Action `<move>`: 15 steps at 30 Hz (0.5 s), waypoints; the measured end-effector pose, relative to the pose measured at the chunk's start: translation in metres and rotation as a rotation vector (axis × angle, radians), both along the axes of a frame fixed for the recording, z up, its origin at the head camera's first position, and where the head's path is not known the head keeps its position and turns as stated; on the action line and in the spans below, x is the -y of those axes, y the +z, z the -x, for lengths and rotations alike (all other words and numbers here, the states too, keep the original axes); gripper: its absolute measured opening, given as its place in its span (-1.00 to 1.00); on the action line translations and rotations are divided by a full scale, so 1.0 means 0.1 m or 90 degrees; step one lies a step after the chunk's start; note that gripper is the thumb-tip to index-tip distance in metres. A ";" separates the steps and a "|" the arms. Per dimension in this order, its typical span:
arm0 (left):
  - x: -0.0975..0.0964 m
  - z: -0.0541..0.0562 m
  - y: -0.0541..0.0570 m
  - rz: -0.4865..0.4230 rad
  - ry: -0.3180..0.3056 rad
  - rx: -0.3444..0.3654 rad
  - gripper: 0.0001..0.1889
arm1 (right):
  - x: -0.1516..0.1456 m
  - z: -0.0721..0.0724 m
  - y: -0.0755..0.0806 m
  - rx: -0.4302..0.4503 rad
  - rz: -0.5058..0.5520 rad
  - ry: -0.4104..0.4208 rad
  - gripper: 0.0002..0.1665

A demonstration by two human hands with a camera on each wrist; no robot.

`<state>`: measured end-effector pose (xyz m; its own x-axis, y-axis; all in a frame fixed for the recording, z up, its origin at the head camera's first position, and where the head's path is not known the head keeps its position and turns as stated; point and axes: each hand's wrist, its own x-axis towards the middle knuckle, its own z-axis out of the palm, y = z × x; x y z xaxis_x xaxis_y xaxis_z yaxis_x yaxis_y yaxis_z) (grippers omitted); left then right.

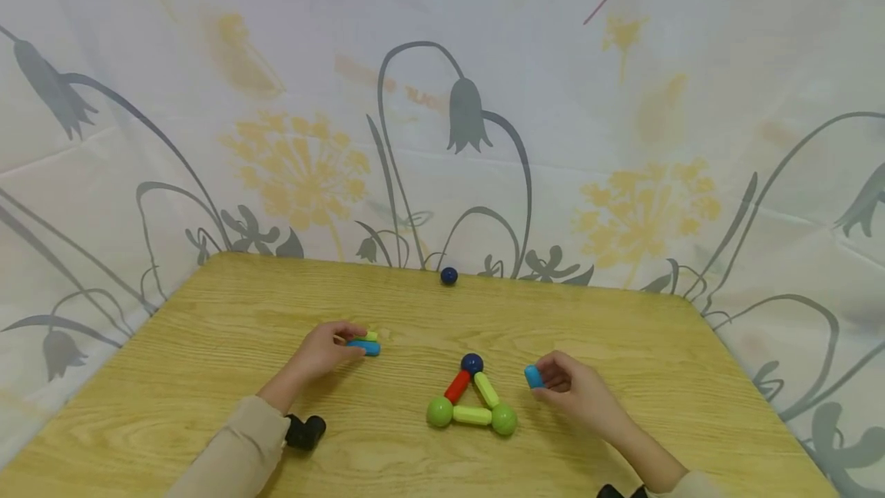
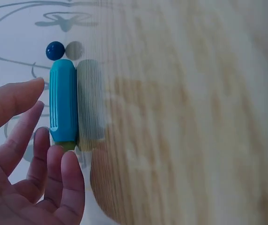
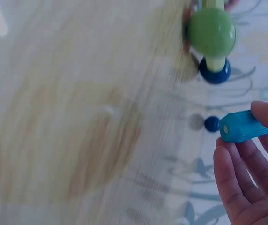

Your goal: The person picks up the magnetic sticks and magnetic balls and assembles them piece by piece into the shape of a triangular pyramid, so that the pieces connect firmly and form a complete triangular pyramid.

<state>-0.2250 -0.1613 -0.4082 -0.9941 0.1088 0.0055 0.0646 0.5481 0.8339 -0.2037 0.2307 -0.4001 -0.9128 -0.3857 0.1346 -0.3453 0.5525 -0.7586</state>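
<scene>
On the left of the table, my left hand (image 1: 323,352) is around a blue magnetic rod (image 2: 63,101) lying beside a light green rod (image 1: 371,336). In the left wrist view the thumb stands a little apart from the blue rod, and the loosely bent fingers are at its near end. My right hand (image 1: 577,394) pinches a second blue rod (image 3: 245,125) between thumb and fingers, one end sticking out. Between the hands lies a triangle: a red rod (image 1: 457,386) and two light green rods (image 1: 472,415) joined by two green balls (image 1: 439,411) and a dark blue ball (image 1: 472,363).
A single dark blue ball (image 1: 449,276) sits at the back edge of the wood-grain table (image 1: 387,459). Behind it hangs a flower-print curtain (image 1: 442,190). A black wrist device (image 1: 305,433) shows at the left sleeve.
</scene>
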 end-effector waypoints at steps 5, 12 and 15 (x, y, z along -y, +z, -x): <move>-0.01 0.02 0.00 0.002 0.001 0.012 -0.70 | 0.17 -0.08 0.00 -0.013 0.040 0.034 -0.65; -0.03 0.02 0.01 0.020 0.007 0.006 -0.74 | 0.30 -0.15 -0.02 -0.010 0.083 0.076 -0.67; -0.03 0.02 0.01 0.024 0.009 0.005 -0.76 | 0.32 -0.16 -0.03 -0.015 0.090 0.096 -0.67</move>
